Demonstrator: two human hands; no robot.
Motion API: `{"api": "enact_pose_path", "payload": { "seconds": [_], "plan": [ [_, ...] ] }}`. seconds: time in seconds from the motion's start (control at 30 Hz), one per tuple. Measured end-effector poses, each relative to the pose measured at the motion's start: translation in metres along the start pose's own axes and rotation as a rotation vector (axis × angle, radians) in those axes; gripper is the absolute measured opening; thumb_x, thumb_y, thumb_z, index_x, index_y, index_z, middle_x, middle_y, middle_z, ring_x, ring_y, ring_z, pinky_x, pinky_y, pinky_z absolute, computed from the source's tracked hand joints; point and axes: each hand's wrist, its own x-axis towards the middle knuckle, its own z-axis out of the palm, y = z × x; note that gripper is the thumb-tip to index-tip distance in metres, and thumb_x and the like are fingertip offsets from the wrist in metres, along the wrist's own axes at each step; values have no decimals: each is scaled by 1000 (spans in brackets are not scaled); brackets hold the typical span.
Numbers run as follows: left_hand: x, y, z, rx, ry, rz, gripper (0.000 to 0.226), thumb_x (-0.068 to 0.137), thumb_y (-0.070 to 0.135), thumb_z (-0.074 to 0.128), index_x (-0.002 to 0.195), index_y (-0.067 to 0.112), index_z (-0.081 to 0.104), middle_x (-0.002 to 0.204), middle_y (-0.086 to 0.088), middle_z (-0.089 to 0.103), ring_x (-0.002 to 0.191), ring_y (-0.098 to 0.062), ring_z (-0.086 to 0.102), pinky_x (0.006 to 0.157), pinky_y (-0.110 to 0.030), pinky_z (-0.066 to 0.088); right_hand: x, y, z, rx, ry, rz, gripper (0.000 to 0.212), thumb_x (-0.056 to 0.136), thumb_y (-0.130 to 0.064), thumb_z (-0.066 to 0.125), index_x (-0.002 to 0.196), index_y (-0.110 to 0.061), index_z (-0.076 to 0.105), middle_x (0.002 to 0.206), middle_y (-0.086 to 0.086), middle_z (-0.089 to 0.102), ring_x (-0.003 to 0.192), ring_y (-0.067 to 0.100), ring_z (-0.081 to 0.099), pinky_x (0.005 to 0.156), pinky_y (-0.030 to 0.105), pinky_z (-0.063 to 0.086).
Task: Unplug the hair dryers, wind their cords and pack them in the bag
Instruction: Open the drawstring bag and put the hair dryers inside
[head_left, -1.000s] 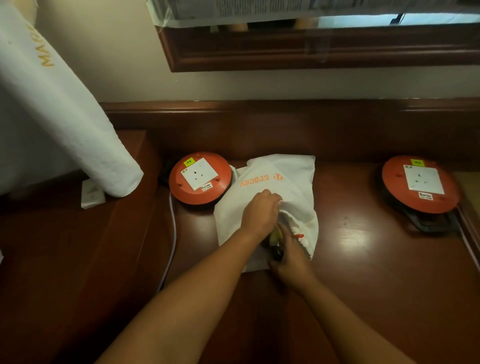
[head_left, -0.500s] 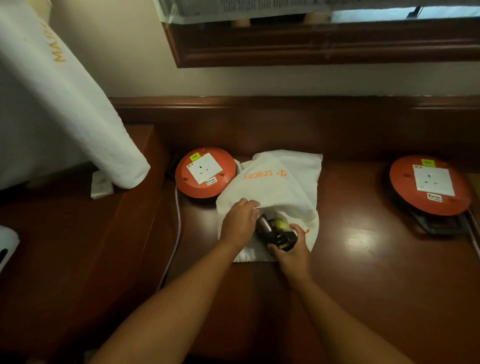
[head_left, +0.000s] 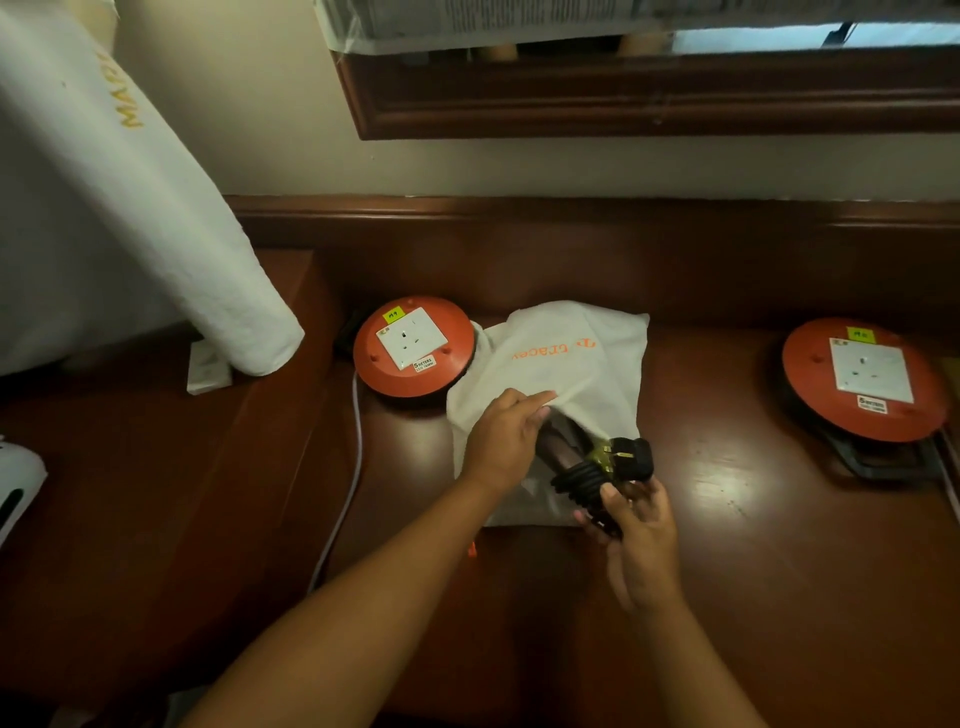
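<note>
Hair dryer (head_left: 563, 441) lies half in, half out of the white bag (head_left: 576, 358) at the middle of the desk (head_left: 779, 545); the right hand (head_left: 641, 540) has its grip clamped on the wound black cord (head_left: 579, 480), fingers curled round the coil, with the plug (head_left: 631, 457) sticking up at about one o'clock from the knuckles; the left hand (head_left: 506, 439) pinches the bag's upper edge and lifts it, so the mouth gapes toward five o'clock. Half a second ago the coil and plug sat deeper under the cloth, and a second ago they were almost wholly covered; now they stand clear of the mouth, so I judge the bundle is being drawn back or re-seated, and the packing of this dryer is not yet finished. Outward, an orange socket reel (head_left: 414, 346) touches the bag at ten o'clock, its white cable (head_left: 348, 483) running down toward seven; a second orange reel (head_left: 863, 379) sits well apart at three o'clock; both sockets look bare. Hidden: the dryer's head inside the bag, and whether another dryer already lies in there; a white object (head_left: 18, 483) at nine o'clock is cut off by the frame and I cannot name it.
</note>
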Motion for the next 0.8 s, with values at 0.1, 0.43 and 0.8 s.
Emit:
{"api": "enact_pose_path", "payload": {
  "seconds": [0.1,0.43,0.8],
  "plan": [
    [3,3,-5,28,6,24,32,100,27,47,127,19,62,101,0,57,98,-17,54,83,-33,50,-3,-3,-1,34,-35,66,49,73,-14,76,116,-18,55,117,14,62,95,30,68,62,35,60],
    [-13,-5,-27,132,-49,134,35,97,26,46,124,13,64,102,-6,61,98,-21,54,83,-33,49,2,18,46,171,151,69,41,94,1,50,133,-10,47,118,7,58,110,33,59,66,36,60],
    [-44,-39,-52,435,109,-98,35,91,16,59,125,16,52,118,-9,54,101,-23,55,79,-31,46,12,12,51,172,69,75,46,94,4,45,137,-12,46,130,15,54,110,35,60,75,44,59]
  ]
}}
